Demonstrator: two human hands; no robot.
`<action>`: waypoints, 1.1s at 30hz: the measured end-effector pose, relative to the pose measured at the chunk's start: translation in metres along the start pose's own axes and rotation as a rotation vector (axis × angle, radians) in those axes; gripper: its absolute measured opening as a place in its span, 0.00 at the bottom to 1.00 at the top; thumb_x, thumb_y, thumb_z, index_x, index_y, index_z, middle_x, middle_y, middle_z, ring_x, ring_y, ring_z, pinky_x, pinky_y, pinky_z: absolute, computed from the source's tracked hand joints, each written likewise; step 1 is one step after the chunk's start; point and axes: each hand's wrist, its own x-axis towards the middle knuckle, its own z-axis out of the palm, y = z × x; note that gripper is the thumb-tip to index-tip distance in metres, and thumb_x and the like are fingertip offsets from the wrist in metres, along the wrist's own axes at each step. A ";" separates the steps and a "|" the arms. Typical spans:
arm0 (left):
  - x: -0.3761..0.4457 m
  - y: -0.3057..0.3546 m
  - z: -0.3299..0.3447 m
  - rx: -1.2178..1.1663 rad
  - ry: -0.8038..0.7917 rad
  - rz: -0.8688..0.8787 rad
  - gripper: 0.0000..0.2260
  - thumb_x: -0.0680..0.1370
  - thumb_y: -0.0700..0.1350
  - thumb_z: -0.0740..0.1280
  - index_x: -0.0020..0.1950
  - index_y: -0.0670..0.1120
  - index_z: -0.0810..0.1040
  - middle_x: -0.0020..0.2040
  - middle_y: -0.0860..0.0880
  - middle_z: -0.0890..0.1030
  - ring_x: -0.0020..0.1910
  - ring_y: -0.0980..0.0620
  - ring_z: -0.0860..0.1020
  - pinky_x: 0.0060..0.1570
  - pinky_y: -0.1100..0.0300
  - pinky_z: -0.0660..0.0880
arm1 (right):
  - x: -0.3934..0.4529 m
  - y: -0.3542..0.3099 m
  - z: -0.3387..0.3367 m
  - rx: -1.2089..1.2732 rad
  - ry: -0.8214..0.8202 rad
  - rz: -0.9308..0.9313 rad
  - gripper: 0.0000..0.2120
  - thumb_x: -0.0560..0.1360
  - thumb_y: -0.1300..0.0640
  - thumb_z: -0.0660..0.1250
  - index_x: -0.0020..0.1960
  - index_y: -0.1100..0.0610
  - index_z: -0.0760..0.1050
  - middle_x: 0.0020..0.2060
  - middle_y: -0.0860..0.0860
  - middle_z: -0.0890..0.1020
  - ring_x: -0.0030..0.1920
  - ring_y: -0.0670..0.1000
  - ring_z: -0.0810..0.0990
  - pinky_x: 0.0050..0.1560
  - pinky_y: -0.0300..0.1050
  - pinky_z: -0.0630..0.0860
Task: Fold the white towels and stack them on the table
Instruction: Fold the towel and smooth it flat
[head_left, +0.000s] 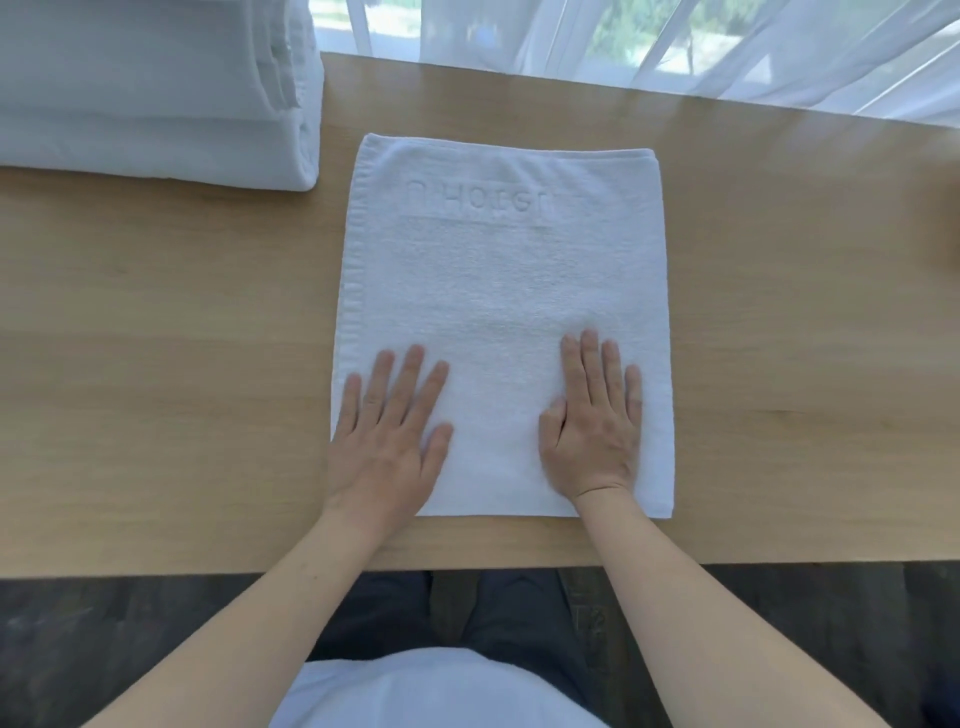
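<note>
A white towel (498, 270), folded into a rectangle with raised lettering near its far end, lies flat in the middle of the wooden table (182, 389). My left hand (387, 441) rests palm down on the towel's near left corner, fingers spread and partly over the towel's left edge. My right hand (595, 421) lies flat on the near right part of the towel, fingers together and straight. Neither hand grips anything. A stack of folded white towels (150, 93) stands at the far left of the table.
Sheer white curtains (675, 47) hang along the table's far edge in front of a window. The table's near edge runs just below my wrists, with dark floor (104, 649) beyond it. A small brown object (953, 228) shows at the right border.
</note>
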 end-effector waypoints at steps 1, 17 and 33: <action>-0.001 -0.004 -0.002 -0.006 -0.001 -0.041 0.28 0.84 0.58 0.45 0.83 0.53 0.45 0.83 0.51 0.44 0.81 0.48 0.41 0.78 0.42 0.45 | -0.001 0.000 -0.001 0.000 -0.016 0.004 0.32 0.79 0.51 0.47 0.82 0.52 0.50 0.82 0.49 0.52 0.81 0.51 0.47 0.80 0.58 0.46; 0.165 -0.006 -0.058 0.143 0.040 0.044 0.28 0.84 0.57 0.43 0.82 0.48 0.53 0.83 0.44 0.46 0.81 0.42 0.42 0.72 0.51 0.25 | -0.012 -0.045 -0.018 0.222 0.115 0.365 0.21 0.78 0.54 0.62 0.71 0.54 0.67 0.59 0.52 0.75 0.56 0.55 0.71 0.57 0.51 0.63; 0.136 0.046 -0.017 0.035 -0.027 0.300 0.31 0.80 0.63 0.46 0.82 0.56 0.50 0.83 0.52 0.48 0.82 0.49 0.44 0.79 0.47 0.41 | 0.019 0.037 -0.023 -0.027 -0.037 -0.021 0.28 0.83 0.44 0.50 0.82 0.48 0.54 0.81 0.51 0.57 0.81 0.53 0.52 0.79 0.55 0.49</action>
